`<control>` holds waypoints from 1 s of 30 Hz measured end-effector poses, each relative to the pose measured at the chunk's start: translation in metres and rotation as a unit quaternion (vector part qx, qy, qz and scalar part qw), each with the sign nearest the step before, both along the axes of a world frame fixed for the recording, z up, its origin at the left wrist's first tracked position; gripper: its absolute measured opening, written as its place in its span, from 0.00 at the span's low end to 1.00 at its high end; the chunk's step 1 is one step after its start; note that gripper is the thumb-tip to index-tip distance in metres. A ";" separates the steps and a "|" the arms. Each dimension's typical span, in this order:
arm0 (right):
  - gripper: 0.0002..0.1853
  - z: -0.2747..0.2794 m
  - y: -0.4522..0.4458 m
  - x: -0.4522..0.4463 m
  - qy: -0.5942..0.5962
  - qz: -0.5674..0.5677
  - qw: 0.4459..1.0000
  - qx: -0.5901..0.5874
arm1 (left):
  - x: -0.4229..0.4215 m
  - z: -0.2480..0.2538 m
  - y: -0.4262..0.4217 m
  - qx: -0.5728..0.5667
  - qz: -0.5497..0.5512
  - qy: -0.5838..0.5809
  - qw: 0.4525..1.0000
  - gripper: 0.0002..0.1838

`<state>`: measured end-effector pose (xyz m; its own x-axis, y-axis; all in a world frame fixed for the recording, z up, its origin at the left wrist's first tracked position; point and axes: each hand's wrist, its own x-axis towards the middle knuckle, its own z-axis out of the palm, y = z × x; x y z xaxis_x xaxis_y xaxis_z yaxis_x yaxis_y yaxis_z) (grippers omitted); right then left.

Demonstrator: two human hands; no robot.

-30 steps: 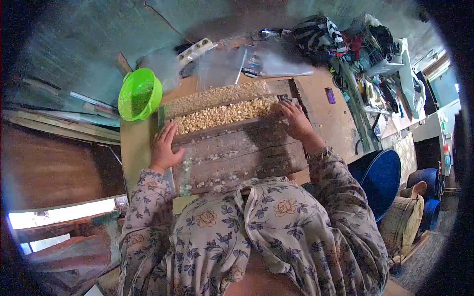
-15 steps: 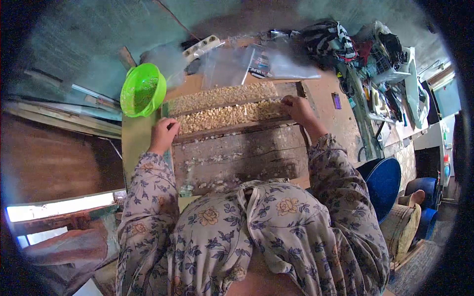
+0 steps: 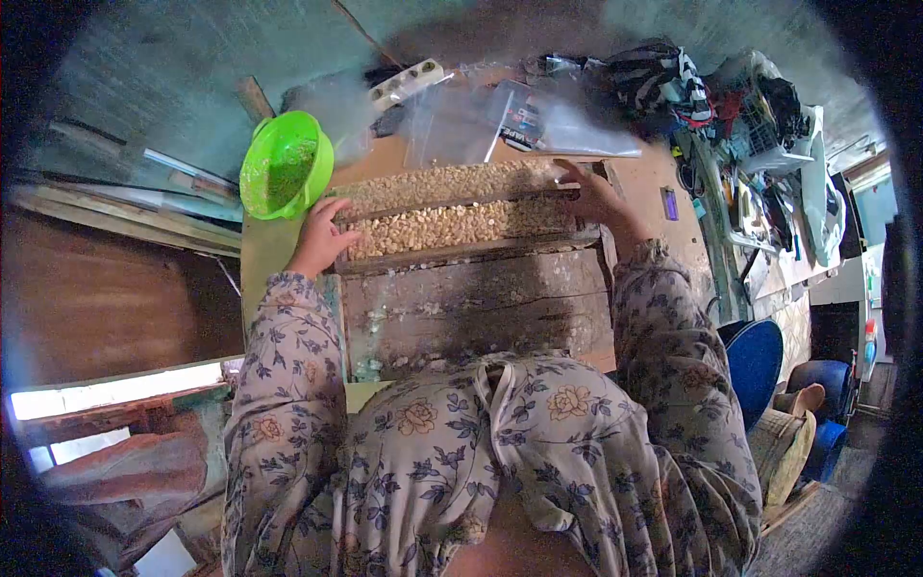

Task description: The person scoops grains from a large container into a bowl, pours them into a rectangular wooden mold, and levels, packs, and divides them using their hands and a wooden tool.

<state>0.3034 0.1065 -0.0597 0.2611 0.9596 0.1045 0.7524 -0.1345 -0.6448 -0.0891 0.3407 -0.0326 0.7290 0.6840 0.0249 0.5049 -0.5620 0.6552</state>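
Observation:
Two long rows of pale beans or grains lie side by side on a worn wooden board [image 3: 471, 298]. A thin wooden strip runs between the front row [image 3: 433, 231] and the back row [image 3: 452, 181]. My left hand [image 3: 322, 238] is at the left end of the rows, thumb and fingers apart. At the right end my right hand [image 3: 596, 202] has its thumb and index finger spread around the end of the rows. Whether the fingertips touch the strip or the beans I cannot tell. A second wooden strip [image 3: 461, 258] edges the front row.
A bright green bowl [image 3: 312, 178] with bits stuck inside tilts at the back left. Clear plastic bags [image 3: 452, 125] and a white power strip [image 3: 409, 85] lie behind the rows. A purple packet [image 3: 670, 203] is at right, near a cluttered shelf. Blue drums stand lower right.
Both hands have shifted slightly away from my body, and their fingers have gone from drawn together to spread apart. The whole view has moved a little with my head.

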 end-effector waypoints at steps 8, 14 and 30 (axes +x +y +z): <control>0.22 0.027 -0.003 -0.017 0.008 -0.051 0.994 -0.093 | 0.008 0.009 -0.001 -0.013 0.001 0.002 1.000 0.28; 0.13 0.006 -0.020 -0.014 -0.121 0.003 0.992 0.036 | 0.004 0.008 -0.005 0.086 -0.078 -0.010 0.993 0.06; 0.09 -0.003 -0.028 -0.059 -0.233 -0.021 0.965 0.120 | 0.067 -0.017 -0.057 0.161 -0.167 -0.107 0.967 0.12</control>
<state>0.2446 0.0784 -0.0628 0.1705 0.8823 0.4387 0.9654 -0.0603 -0.2539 -0.0225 0.2835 -0.0500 0.8628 0.3428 0.3717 0.1320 -0.8623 0.4889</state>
